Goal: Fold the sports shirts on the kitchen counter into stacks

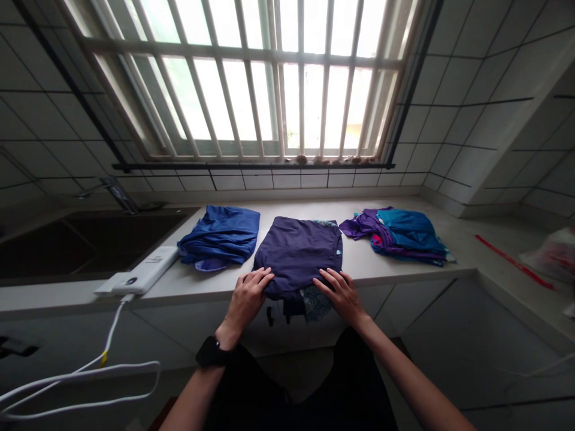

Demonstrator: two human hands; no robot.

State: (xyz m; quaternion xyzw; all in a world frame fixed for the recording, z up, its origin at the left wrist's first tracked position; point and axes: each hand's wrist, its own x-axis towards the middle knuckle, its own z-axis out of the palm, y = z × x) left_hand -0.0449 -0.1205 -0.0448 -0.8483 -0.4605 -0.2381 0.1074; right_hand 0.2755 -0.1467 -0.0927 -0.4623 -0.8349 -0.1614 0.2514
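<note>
A dark navy garment (300,251) lies folded on the white counter, its lower part hanging over the front edge. Patterned grey-green fabric shows at its top right corner and at the hanging bottom. My left hand (249,293) rests on the garment's near left corner, fingers stretched out. On the near right side lies my right hand (339,290), its fingers spread flat on the cloth. To the left is a folded blue garment (224,236). A pile of purple and teal clothes (402,233) sits to the right.
A white power bank (150,272) with a white cable (112,329) stands at the counter's front edge, beside the dark sink (112,239) and tap (119,194). On the right counter (494,281) lie a red strip (514,260) and a clear plastic bag (552,254). A barred window (269,57) is behind.
</note>
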